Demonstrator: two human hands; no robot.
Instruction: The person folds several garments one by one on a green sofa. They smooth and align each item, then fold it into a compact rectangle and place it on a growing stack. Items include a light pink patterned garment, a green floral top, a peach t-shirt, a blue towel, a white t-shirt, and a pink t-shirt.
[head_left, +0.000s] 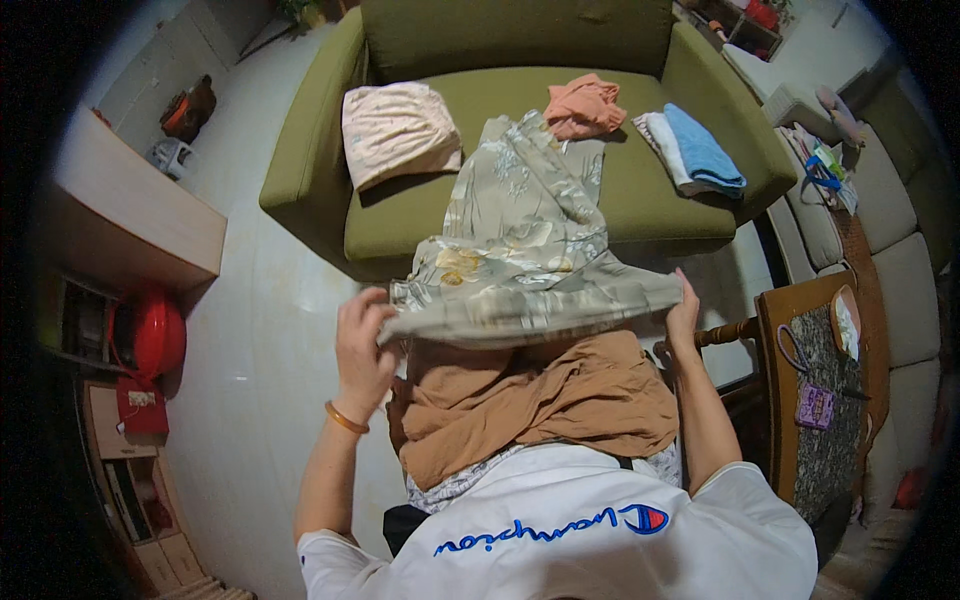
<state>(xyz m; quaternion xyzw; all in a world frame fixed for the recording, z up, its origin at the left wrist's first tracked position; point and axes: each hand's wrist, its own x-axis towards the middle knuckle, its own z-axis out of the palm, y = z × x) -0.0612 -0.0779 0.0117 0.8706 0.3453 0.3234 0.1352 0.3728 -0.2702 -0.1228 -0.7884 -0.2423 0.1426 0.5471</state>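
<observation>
A grey-green floral garment (517, 225) stretches from the sofa seat towards my lap, its near edge pulled wide and slightly blurred. My left hand (364, 345), below an amber-coloured bangle (346, 418), grips the left corner of that edge. At the opposite corner my right hand (682, 311) pinches the fabric. Beneath the near edge, a brown cloth (540, 405) lies rumpled over my lap. Behind the garment, a folded pale pink cloth (401, 135) rests on the left of the seat. A crumpled coral cloth (583, 107) touches or nearly touches the garment's far end.
Folded white and blue cloths (697, 154) lie at the right of the green sofa (300, 172). A wooden table with a stone top (829, 457) stands close on my right, holding a purple packet (815, 406). At left are a wooden cabinet (142, 202) and a red container (161, 330).
</observation>
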